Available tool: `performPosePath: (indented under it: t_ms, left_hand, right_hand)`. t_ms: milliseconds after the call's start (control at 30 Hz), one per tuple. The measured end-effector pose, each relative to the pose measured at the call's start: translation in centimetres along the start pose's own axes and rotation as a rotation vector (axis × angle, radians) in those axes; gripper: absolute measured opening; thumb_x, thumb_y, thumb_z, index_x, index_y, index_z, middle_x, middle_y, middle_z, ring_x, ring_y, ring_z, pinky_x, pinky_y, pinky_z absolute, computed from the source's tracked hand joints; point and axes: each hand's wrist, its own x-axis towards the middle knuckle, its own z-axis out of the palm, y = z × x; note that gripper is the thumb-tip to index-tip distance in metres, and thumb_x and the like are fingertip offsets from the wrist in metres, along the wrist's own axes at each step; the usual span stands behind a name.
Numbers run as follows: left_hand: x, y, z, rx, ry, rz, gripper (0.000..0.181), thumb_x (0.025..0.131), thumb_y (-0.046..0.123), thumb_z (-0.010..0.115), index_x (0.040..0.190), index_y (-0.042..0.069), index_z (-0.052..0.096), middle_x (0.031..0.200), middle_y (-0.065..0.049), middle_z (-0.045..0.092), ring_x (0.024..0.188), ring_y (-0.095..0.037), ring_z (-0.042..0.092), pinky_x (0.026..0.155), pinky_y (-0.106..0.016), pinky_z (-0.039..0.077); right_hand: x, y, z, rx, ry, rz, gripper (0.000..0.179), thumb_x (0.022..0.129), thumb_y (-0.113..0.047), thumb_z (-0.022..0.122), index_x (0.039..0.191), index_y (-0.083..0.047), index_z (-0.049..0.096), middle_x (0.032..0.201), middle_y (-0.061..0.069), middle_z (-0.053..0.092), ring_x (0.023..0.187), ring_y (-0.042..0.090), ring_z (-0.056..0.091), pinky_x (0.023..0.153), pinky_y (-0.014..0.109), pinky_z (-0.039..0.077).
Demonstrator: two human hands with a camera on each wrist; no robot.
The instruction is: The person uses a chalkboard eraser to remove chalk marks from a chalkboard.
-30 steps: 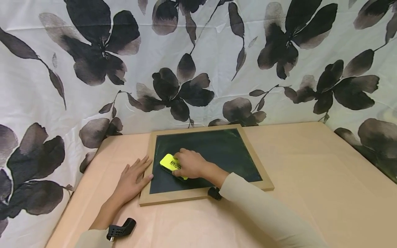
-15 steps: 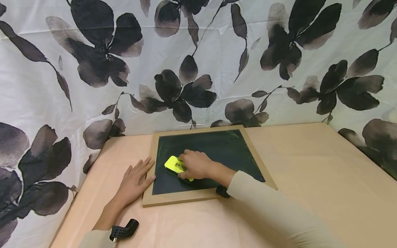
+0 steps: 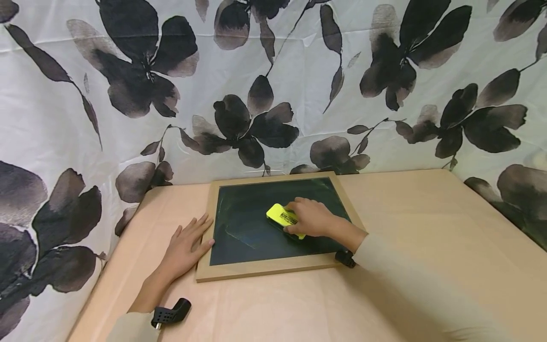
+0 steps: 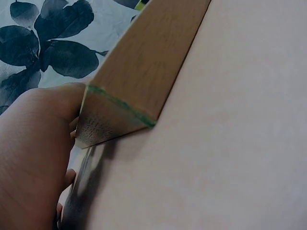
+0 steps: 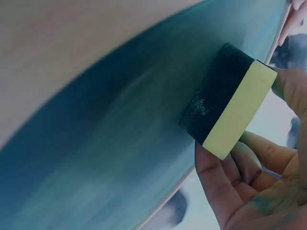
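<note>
A dark chalkboard (image 3: 243,202) with a pale wooden frame (image 3: 265,267) lies on the table. My right hand (image 3: 314,217) grips a yellow board eraser (image 3: 282,216), set on the board a little right of its middle. In the right wrist view, thumb and fingers hold the eraser (image 5: 235,103) by its sides, its black felt facing the board; blue-green smudges mark the palm (image 5: 268,203). My left hand (image 3: 183,249) lies with extended fingers against the frame's left edge. The left wrist view shows that hand (image 4: 36,153) beside the frame's corner (image 4: 110,115), which bears a green streak.
A faint chalk line (image 3: 239,237) shows on the board's lower left. The tan-covered table (image 3: 419,223) extends to both sides of the board. Behind it hangs a white cloth (image 3: 295,61) with dark flowers. Each wrist wears a black device (image 3: 171,313).
My right hand has slid the eraser rightward across the board, mostly in the last half second, uncovering the lower-left area with a faint line. The left hand stays at the frame's edge.
</note>
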Motion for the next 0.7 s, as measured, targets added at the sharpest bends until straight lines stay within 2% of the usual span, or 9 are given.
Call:
performPosePath:
  t_ms: [133,300,467,700]
  left_hand:
    - [0.1,0.0,0.0,-0.004,-0.003,0.0,0.062,0.094,0.04,0.058,0.146,0.01,0.042,0.153,-0.011,0.031,0.139,-0.04,0.025,0.108,-0.064,0.007]
    - [0.1,-0.1,-0.1,-0.003,0.003,0.007,0.061,0.094,0.039,0.058,0.146,0.01,0.042,0.153,-0.012,0.032,0.138,-0.041,0.026,0.107,-0.065,0.008]
    - [0.1,-0.2,0.0,-0.009,0.015,0.02,0.062,0.094,0.038,0.059,0.145,0.009,0.043,0.153,-0.012,0.032,0.138,-0.042,0.026,0.107,-0.066,0.008]
    - [0.1,-0.1,0.0,-0.016,-0.005,0.008,0.063,0.093,0.04,0.059,0.145,0.009,0.042,0.153,-0.011,0.031,0.139,-0.041,0.024,0.107,-0.065,0.007]
  right_hand:
    - [-1.5,3.1,-0.3,0.014,0.038,0.021,0.062,0.08,-0.043,0.075,0.126,-0.004,0.062,0.11,0.012,0.06,0.082,0.022,0.054,0.064,0.034,0.047]
    - [-3.1,6.1,-0.7,0.014,0.067,0.057,0.062,0.079,-0.04,0.075,0.124,0.001,0.061,0.11,0.015,0.06,0.082,0.022,0.054,0.06,0.033,0.046]
    - [-4.2,7.6,-0.7,0.009,0.068,0.11,0.063,0.08,-0.04,0.074,0.124,0.002,0.06,0.109,0.016,0.059,0.08,0.023,0.052,0.056,0.033,0.043]
    - [-5.6,8.7,-0.7,-0.018,0.097,0.165,0.062,0.081,-0.04,0.073,0.124,0.004,0.06,0.111,0.021,0.06,0.08,0.025,0.056,0.058,0.037,0.048]
